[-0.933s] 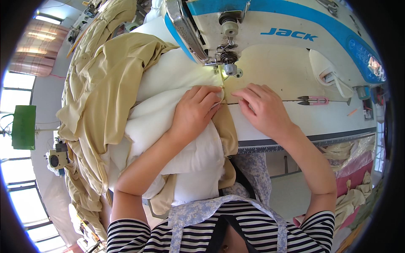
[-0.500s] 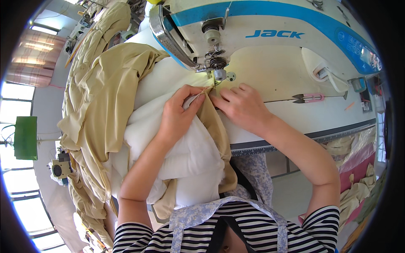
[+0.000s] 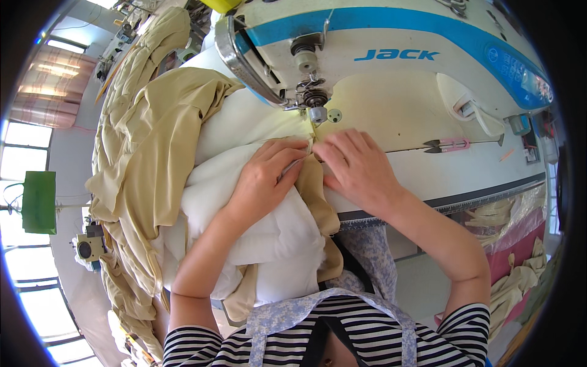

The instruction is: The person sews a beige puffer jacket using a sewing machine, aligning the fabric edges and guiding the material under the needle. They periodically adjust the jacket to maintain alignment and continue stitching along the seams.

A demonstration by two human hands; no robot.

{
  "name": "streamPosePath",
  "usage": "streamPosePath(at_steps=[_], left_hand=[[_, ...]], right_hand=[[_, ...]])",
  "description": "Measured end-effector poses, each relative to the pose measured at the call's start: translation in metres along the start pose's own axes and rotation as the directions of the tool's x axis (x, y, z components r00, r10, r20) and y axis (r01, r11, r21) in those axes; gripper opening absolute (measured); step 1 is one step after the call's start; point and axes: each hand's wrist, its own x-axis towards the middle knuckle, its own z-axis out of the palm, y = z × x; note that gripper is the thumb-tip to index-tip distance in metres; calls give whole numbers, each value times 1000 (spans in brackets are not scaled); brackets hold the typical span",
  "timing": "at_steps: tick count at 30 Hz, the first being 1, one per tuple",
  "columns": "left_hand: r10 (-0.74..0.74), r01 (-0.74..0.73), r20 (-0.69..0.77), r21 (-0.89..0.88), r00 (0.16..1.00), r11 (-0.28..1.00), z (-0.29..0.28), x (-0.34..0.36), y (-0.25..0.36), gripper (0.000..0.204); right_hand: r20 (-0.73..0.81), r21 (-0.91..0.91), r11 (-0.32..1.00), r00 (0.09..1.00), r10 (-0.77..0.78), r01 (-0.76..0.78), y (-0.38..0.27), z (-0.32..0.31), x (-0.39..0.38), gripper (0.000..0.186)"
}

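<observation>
In front of me stands a white and blue sewing machine [image 3: 391, 37], its presser foot area at the middle of the view. White padded fabric [image 3: 257, 226] with a khaki cloth edge [image 3: 313, 189] runs from my lap up to the needle. My left hand [image 3: 269, 174] is closed on the fabric's edge just before the needle, fingertips pinching it. On the right of the seam, my right hand [image 3: 358, 168] rests with bent fingers, its fingertips at the khaki edge; they partly hide what they touch. Khaki cloth [image 3: 165, 134] lies heaped to the left.
Pink-handled thread snips [image 3: 449, 145] lie on the machine bed at the right. A ruler strip [image 3: 440, 205] edges the table front. Behind the snips sits a white pouch-like holder [image 3: 468, 104]. A green bag [image 3: 39, 202] hangs at the far left.
Both hands have drawn slightly nearer to me, and the left hand has turned more palm-down over the fabric. The right hand's fingers have spread a little along the seam.
</observation>
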Motion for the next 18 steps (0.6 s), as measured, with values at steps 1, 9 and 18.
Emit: streamPosePath(at_steps=[1,9,18], left_hand=[[-24,24,6,6,1000,1000,0,-1,0,15],[107,-105,5,208,994,972,0,1,-1,15],[192,-188,22,334,981,924,3,8,4,17]], right_hand=[[-56,43,997,996,-63,65,-4,-3,-6,41],[-41,97,976,980,-193,196,-21,-2,-28,21],[14,299,939,984,-180,168,-28,1,-31,23]])
